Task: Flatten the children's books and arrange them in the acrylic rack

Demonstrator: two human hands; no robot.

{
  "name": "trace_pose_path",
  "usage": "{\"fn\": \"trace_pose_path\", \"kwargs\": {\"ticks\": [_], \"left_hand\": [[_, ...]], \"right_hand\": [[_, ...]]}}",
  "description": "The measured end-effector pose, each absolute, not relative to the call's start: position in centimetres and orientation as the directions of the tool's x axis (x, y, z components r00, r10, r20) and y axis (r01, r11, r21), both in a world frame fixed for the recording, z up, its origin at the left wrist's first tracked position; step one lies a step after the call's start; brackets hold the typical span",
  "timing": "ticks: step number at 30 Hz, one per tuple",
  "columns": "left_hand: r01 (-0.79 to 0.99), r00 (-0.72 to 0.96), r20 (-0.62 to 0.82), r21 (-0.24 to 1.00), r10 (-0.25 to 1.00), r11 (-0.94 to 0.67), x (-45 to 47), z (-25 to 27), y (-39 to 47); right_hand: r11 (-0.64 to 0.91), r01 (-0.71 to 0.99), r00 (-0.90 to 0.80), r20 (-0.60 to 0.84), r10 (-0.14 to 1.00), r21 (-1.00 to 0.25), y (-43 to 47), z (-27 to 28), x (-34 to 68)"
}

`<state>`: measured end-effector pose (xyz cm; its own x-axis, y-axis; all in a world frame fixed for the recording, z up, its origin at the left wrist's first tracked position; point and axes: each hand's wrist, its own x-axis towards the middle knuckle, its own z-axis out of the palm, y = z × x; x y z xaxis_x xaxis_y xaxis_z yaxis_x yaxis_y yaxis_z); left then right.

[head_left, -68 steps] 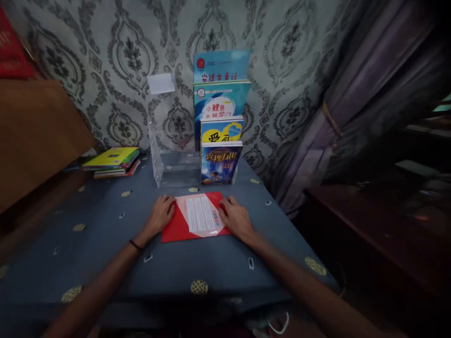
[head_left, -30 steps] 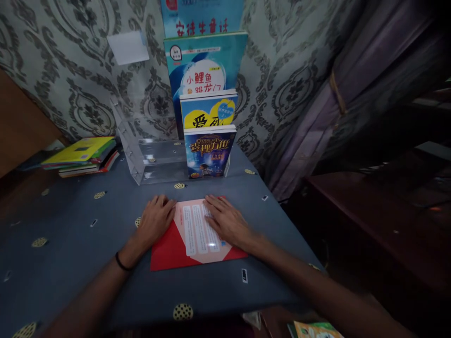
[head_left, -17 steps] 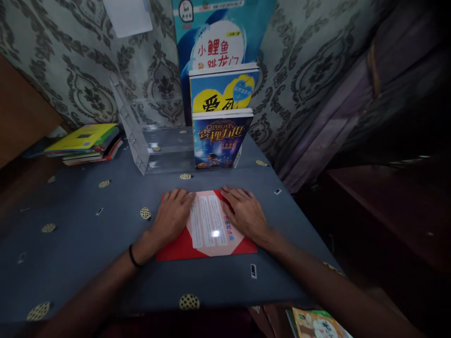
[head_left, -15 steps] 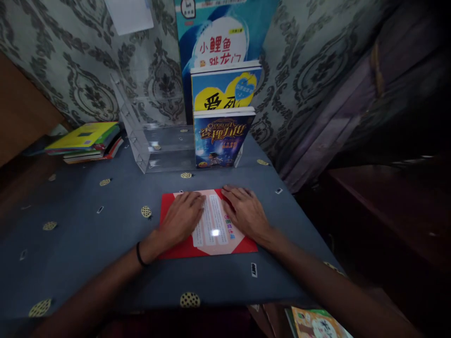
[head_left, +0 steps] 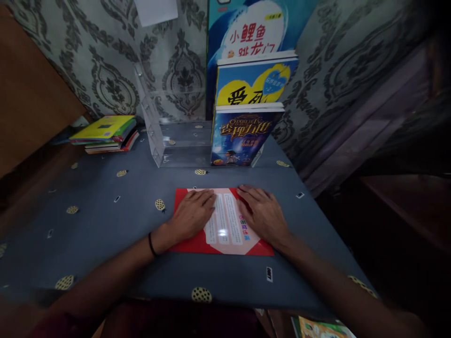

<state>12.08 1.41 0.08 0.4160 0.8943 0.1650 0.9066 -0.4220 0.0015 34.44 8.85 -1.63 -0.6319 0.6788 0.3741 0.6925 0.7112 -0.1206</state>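
Item: one flat, glossy red booklet with a pale pink panel and white text blocks (head_left: 229,223), lying near the front edge of the table, a bright glare spot on its cover as I view it remotely.

Item: left hand (head_left: 193,213), palm down on the booklet's left part, fingers extended towards its far edge; I record it as loose, gripping nothing. A thin black band (head_left: 152,244) circles the wrist.

Item: right hand (head_left: 264,213), laid over the booklet's right side, fingers lightly bent near the far corner, thumb inward; relaxed, unclenched. A gap separates the two hands.

Item: one clear plastic stepped rack (head_left: 155,141), standing beyond the booklet and apart from it. I count three books in view on its right side, one behind another: a dark blue book with gold lettering (head_left: 243,141) in front, a blue book with a yellow heart (head_left: 229,91) next, a tall teal book with red and black characters (head_left: 260,33) rearmost, its top out of my view.

Item: one stack of thin books under a yellow cover (head_left: 109,131), left of the rack.

Item: one blue-grey tablecloth with yellow pineapple prints (head_left: 134,211), beneath all the above.

Item: grey damask-patterned wallpaper (head_left: 186,77), behind.
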Motion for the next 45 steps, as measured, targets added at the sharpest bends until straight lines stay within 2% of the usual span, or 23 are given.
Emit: {"fn": "trace_pose_path", "kwargs": {"ticks": [8, 11, 16, 19, 21, 23, 26, 33, 38, 41, 45], "left_hand": [[0.965, 0.26, 0.178, -0.02, 0.949, -0.26, 5.9, 0.7, 0.3], [0.961, 0.256, 0.213, 0.049, 0.943, -0.272, 4.4, 0.5, 0.3], [0.91, 0.246, 0.348, 0.238, 0.905, -0.339, 2.9, -0.5, 0.9], [0.865, 0.187, 0.407, 0.363, 0.894, -0.346, 2.4, -1.1, 1.2], [0.839, 0.16, 0.421, 0.419, 0.893, -0.347, 2.1, -1.4, 1.3], [0.82, 0.154, 0.431, 0.446, 0.889, -0.358, 2.1, -1.6, 1.2], [0.818, 0.167, 0.444, 0.436, 0.88, -0.375, 2.2, -1.7, 1.1], [0.826, 0.197, 0.44, 0.406, 0.876, -0.391, 2.4, -1.4, 1.1], [0.816, 0.183, 0.434, 0.434, 0.882, -0.383, 2.3, -1.5, 1.0], [0.793, 0.15, 0.418, 0.49, 0.896, -0.361, 2.0, -1.8, 1.2], [0.742, 0.139, 0.405, 0.562, 0.903, -0.366, 1.2, -2.0, 1.6]], "right_hand": [[0.704, 0.697, -0.621, 0.373, 0.689, -0.14, 8.9, -1.7, 34.4], [0.705, 0.695, -0.627, 0.364, 0.689, -0.136, 9.0, -1.9, 34.6], [0.73, 0.671, -0.653, 0.362, 0.665, -0.13, 9.0, -1.4, 33.8], [0.792, 0.589, -0.728, 0.321, 0.606, -0.159, 7.9, -0.6, 31.5], [0.849, 0.486, -0.805, 0.272, 0.527, -0.207, 6.9, -0.1, 29.1], [0.888, 0.379, -0.868, 0.233, 0.439, -0.261, 5.8, 0.1, 26.5], [0.895, 0.322, -0.908, 0.167, 0.384, -0.307, 4.9, -0.1, 23.7], [0.884, 0.354, -0.896, 0.161, 0.414, -0.304, 5.3, -0.7, 24.8], [0.84, 0.44, -0.846, 0.167, 0.506, -0.318, 6.1, -0.5, 27.6], [0.825, 0.463, -0.82, 0.197, 0.538, -0.323, 6.4, -0.6, 28.2], [0.858, 0.397, -0.855, 0.209, 0.475, -0.326, 6.4, -0.6, 27.2]]}}
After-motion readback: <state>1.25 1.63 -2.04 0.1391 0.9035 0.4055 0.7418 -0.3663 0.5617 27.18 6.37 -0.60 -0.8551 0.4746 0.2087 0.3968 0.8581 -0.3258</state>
